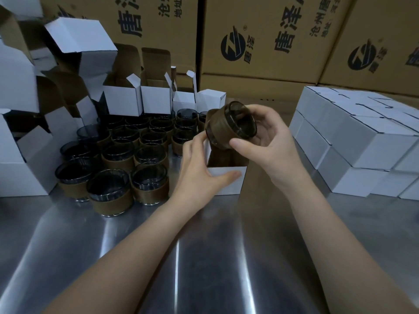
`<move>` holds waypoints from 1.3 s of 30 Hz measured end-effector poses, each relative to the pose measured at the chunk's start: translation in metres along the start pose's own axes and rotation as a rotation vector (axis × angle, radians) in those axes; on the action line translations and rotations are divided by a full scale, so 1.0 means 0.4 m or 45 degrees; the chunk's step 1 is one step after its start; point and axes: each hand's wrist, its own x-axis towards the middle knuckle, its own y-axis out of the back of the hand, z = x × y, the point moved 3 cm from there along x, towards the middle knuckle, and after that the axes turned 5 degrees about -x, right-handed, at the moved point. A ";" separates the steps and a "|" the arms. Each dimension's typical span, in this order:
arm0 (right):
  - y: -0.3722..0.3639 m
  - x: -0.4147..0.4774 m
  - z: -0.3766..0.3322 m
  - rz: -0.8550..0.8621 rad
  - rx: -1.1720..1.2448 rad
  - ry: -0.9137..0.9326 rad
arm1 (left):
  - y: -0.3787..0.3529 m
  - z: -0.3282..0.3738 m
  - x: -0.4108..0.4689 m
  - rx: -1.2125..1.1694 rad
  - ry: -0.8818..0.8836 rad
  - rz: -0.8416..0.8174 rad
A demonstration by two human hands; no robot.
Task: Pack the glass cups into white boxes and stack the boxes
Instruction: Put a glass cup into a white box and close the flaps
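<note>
The scene was dim and bluish; light from above streaked the steel table with pale bands of glare; beyond the table the brown cartons bowed with wide-angle distortion; white boxes at the table's far left were blurred; shadows were soft.
</note>
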 end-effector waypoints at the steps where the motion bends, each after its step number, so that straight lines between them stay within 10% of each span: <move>1: -0.001 0.001 0.003 -0.002 -0.030 -0.001 | 0.000 0.001 0.000 -0.016 -0.016 0.007; 39: -0.014 0.039 -0.010 -0.395 -1.019 -0.319 | 0.006 0.012 0.002 0.101 -0.068 -0.037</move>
